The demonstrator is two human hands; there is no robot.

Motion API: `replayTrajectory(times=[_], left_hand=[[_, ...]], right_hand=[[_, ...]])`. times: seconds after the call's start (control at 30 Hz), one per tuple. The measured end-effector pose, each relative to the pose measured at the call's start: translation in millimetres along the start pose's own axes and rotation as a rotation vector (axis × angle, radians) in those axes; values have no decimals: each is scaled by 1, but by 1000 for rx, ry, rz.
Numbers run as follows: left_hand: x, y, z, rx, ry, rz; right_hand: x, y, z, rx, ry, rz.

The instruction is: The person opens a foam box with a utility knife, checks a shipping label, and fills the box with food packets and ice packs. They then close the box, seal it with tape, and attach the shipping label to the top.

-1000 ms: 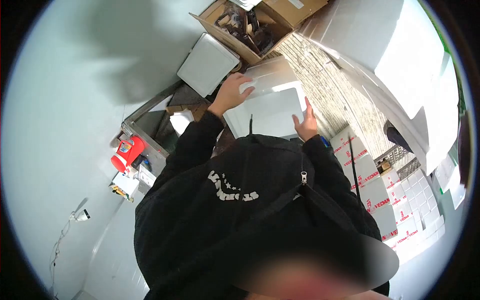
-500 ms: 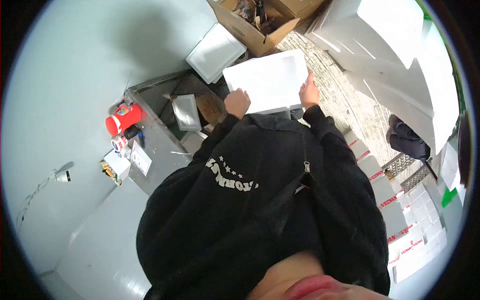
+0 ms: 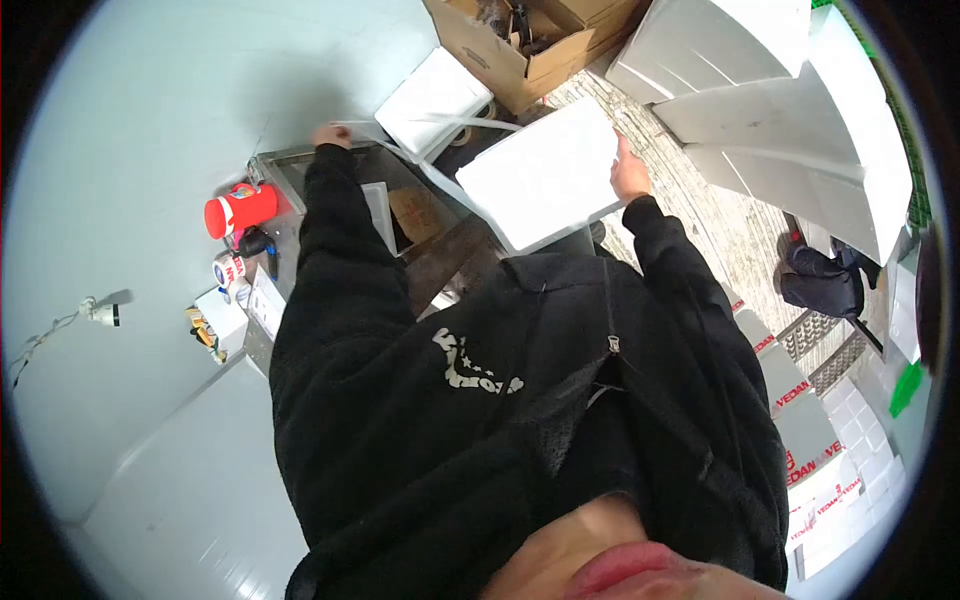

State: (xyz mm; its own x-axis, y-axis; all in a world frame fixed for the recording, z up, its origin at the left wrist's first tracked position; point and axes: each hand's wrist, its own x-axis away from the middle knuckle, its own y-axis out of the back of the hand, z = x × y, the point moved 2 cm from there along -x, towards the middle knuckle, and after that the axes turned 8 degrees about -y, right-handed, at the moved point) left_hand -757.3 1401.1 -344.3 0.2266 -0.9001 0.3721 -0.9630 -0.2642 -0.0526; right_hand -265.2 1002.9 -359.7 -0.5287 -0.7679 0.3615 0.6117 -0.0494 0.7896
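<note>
A white box, perhaps foam, is tilted in front of my chest. My right hand grips its right edge, with the fingers partly hidden behind the side. My left hand is stretched far out to the left, its fingers closed on a thin, translucent plastic strip. The strip runs from that hand to the left side of the box, and a second pale band crosses above it. Behind the strip lies another white box.
An open cardboard box stands at the top. Left are a metal-edged bench, a red container and a tape roll. Large white panels stand at upper right, with stacked white boxes below.
My left hand has left the box's near left corner and moved out to the left, drawing out the translucent strip. The box has turned slightly, while my right hand stays at its right edge.
</note>
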Motion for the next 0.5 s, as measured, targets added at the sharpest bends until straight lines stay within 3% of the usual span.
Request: replayTrajectory(times=[0.07, 0.2, 0.27, 0.3, 0.37, 0.4, 0.47, 0.5], left_hand=[[-89, 66, 8, 149, 147, -133], [-3, 56, -17, 505, -29, -200], [49, 48, -15, 550, 282, -403], [25, 72, 26, 381, 413, -95], [60, 53, 82, -369, 241, 89], [118, 12, 100, -419, 278, 149], [199, -38, 131, -404, 472, 334], [216, -49, 155, -301, 490, 316]], right_hand=[[2, 6, -14, -20, -4, 55], [5, 23, -29, -59, 26, 108], [7, 29, -37, -94, 25, 118], [7, 30, -42, -162, 19, 102], [10, 37, -41, -267, 19, 34], [13, 40, -36, -389, 220, -107], [16, 36, -34, -543, 275, -161], [15, 25, -44, -543, 280, -151]])
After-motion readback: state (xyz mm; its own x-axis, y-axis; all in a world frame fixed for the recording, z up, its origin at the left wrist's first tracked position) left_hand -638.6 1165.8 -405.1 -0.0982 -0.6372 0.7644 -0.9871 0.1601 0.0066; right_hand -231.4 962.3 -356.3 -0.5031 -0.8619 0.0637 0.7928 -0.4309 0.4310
